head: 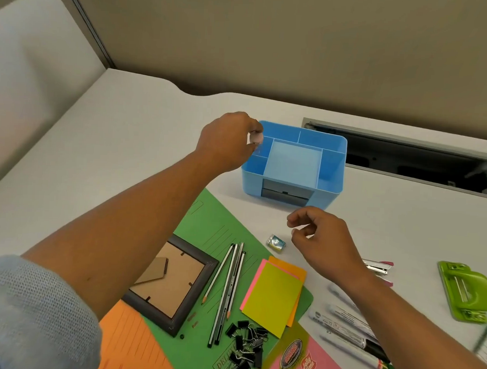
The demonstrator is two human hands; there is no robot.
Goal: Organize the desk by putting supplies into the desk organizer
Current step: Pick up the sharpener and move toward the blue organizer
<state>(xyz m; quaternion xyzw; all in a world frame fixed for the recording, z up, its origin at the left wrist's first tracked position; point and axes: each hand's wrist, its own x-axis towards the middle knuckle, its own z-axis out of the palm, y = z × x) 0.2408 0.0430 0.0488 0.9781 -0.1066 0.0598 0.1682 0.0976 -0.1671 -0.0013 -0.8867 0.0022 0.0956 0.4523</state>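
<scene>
The blue desk organizer (332, 166) stands mid-desk with several compartments and a dark drawer in front. My left hand (224, 141) hovers at its left edge and pinches a small pale object (256, 137), blurred, over the left compartment. My right hand (321, 238) hangs in front of the organizer with fingers loosely curled and nothing in them. Just left of it lies a small wrapped eraser (276, 243). Pencils (228, 289), sticky notes (273, 294), binder clips (246, 349), markers (350, 328) and a stapler (378, 269) lie on the desk.
A green hole punch (467, 294) sits at the right. A picture frame (168, 284) lies face down on green and orange folders (207, 227). Behind the organizer is an open cable slot (422, 161) in the desk. A partition wall rises at the back.
</scene>
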